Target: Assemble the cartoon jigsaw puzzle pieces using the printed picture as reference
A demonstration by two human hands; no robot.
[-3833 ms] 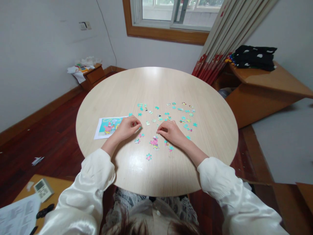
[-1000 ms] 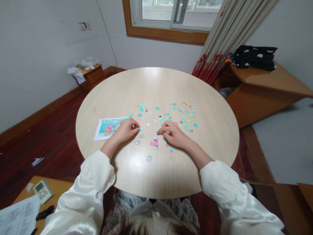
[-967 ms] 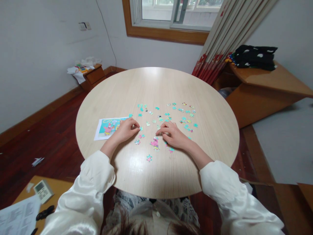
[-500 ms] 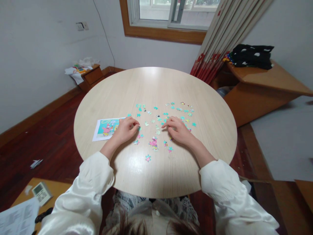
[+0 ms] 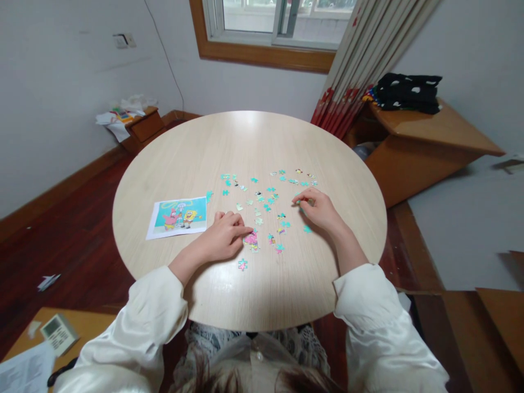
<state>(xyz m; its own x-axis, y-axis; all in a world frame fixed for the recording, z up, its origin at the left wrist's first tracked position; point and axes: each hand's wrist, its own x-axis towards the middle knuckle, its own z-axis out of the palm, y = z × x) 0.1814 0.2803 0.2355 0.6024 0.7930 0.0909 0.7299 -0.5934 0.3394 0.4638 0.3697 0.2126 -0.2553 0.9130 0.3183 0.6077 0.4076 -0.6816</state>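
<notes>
My left hand [image 5: 226,234] lies low over the table, index finger stretched out and its tip at a small joined group of pink jigsaw puzzle pieces [image 5: 251,240]. The other fingers are bent, and no piece shows in them. To the right, my right hand [image 5: 318,208] hovers over loose pieces with fingers bent and apart; part of a teal piece shows beneath its fingertips. A pink and teal piece [image 5: 243,265] lies nearer to me. Several teal, green and yellow pieces [image 5: 258,221] are scattered between and beyond my hands.
A printed cartoon picture [image 5: 178,217] lies left of my left hand. The round wooden table [image 5: 245,136] holds everything. Beyond it are a window, a curtain [image 5: 339,93] and a tilted wooden cabinet [image 5: 426,142] with black cloth on top.
My left hand has moved down and right, off the picture, to the pink pieces. My right hand has moved right, away from the middle pieces. The view has shifted slightly.
</notes>
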